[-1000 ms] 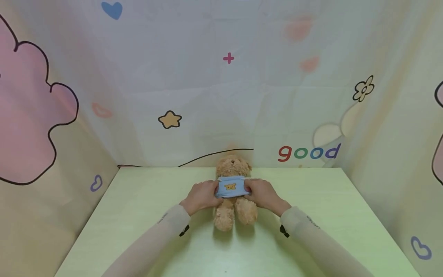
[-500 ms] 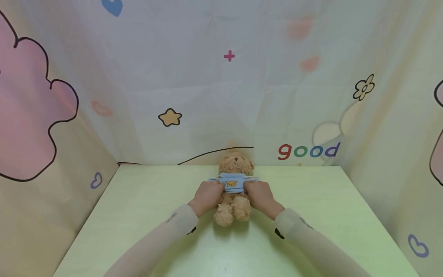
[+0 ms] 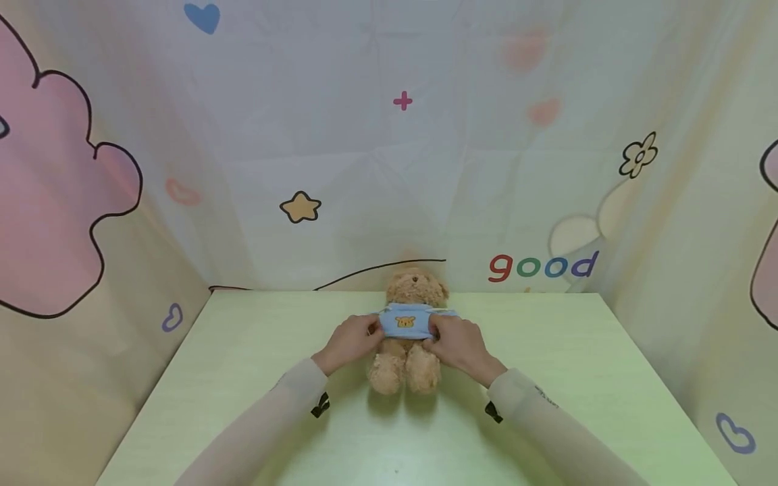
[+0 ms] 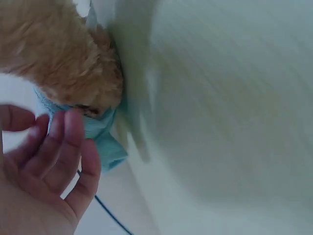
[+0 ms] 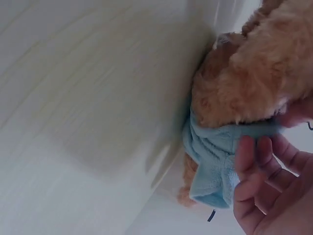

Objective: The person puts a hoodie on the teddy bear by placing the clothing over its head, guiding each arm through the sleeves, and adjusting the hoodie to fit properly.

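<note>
A light-brown plush teddy bear [image 3: 416, 288] rests on the table, head toward the back edge and legs toward me. Around its body is a small blue shirt [image 3: 408, 329] with a yellow bear face on the front. My right hand [image 3: 462, 341] pinches the shirt's lower hem at the bear's right-hand side as I see it; in the right wrist view, thumb and fingertips [image 5: 244, 149] meet at the hem. At the opposite side, my left hand [image 3: 352, 341] is close to the shirt, its fingers [image 4: 73, 132] loosely bent and spread in the left wrist view, with no cloth showing between them.
The pale green table [image 3: 255, 358] extends to both sides and in front of the bear. Behind it hangs a printed curtain [image 3: 340, 148], close to the bear's head, with more curtain along the left and right sides.
Both hands first gripped the shirt's sides, then moved inward along the hem. Now the left hand has loosened and shifted outward to the left; the right stays at the hem. The bear's legs moved slightly left.
</note>
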The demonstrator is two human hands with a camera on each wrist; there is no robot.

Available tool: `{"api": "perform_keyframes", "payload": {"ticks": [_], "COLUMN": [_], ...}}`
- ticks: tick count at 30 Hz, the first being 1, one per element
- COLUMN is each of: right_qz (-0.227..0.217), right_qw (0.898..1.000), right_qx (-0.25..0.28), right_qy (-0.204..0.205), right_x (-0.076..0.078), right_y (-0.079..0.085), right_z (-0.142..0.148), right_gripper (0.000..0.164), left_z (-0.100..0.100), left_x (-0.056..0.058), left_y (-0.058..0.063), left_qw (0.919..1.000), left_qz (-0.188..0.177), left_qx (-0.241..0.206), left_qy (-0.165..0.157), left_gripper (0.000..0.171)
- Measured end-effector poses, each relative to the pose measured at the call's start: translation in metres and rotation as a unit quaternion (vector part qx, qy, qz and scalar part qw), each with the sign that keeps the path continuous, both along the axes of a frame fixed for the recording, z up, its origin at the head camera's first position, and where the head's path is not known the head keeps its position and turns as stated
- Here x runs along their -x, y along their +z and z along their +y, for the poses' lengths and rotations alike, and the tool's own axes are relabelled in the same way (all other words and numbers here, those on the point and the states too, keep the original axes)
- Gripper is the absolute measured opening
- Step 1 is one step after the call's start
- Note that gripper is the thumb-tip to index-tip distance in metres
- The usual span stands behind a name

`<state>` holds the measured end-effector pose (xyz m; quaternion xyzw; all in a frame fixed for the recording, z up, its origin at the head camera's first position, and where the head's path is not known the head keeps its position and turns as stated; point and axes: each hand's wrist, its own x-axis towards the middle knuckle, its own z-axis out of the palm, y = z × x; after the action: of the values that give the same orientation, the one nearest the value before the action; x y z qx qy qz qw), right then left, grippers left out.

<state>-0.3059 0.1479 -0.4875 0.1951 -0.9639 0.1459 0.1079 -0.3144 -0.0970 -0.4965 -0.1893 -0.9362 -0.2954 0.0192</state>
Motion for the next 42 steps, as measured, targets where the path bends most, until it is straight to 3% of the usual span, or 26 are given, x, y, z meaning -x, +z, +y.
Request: {"api": "perform_keyframes", "payload": {"ticks": [3, 7, 12, 17, 21, 28, 31, 35, 42], "right_qz": [0.010, 0.035, 0.021, 0.001, -0.014, -0.043, -0.046, -0.044, -0.044], "right_qw": [1.000, 0.999, 1.000, 1.000, 1.000, 0.999, 0.999, 0.999, 0.999], "right_qx": [0.013, 0.016, 0.011, 0.009, 0.011, 0.023, 0.023, 0.021, 0.012], "right_qy": [-0.003, -0.011, 0.005, 0.017, 0.022, 0.012, 0.005, 0.004, -0.001], "right_x": [0.001, 0.004, 0.007, 0.008, 0.007, 0.009, 0.010, 0.009, 0.007], "right_y": [0.004, 0.003, 0.004, 0.006, 0.007, 0.003, 0.002, 0.001, -0.003], "right_z": [0.004, 0.005, 0.007, 0.010, 0.013, 0.014, 0.013, 0.011, 0.010], "right_gripper": [0.021, 0.031, 0.035, 0.037, 0.038, 0.041, 0.043, 0.043, 0.044], "left_z": [-0.008, -0.015, -0.018, -0.021, -0.022, -0.021, -0.020, -0.019, -0.019], "left_x": [0.006, 0.014, 0.021, 0.029, 0.035, 0.038, 0.038, 0.038, 0.037], "left_y": [-0.001, -0.003, -0.007, -0.011, -0.012, -0.008, -0.009, -0.014, -0.016], "left_qw": [0.9921, 0.9684, 0.9323, 0.9116, 0.9135, 0.9442, 0.9524, 0.9521, 0.9499], "left_qz": [-0.036, -0.113, -0.214, -0.252, -0.246, -0.179, -0.182, -0.207, -0.179], "left_qx": [-0.113, -0.207, -0.274, -0.306, -0.311, -0.273, -0.244, -0.225, -0.256], "left_qy": [0.041, 0.082, 0.099, 0.109, 0.090, 0.042, 0.015, -0.002, 0.003], "left_gripper": [0.019, 0.023, 0.029, 0.028, 0.027, 0.023, 0.020, 0.016, 0.027]}}
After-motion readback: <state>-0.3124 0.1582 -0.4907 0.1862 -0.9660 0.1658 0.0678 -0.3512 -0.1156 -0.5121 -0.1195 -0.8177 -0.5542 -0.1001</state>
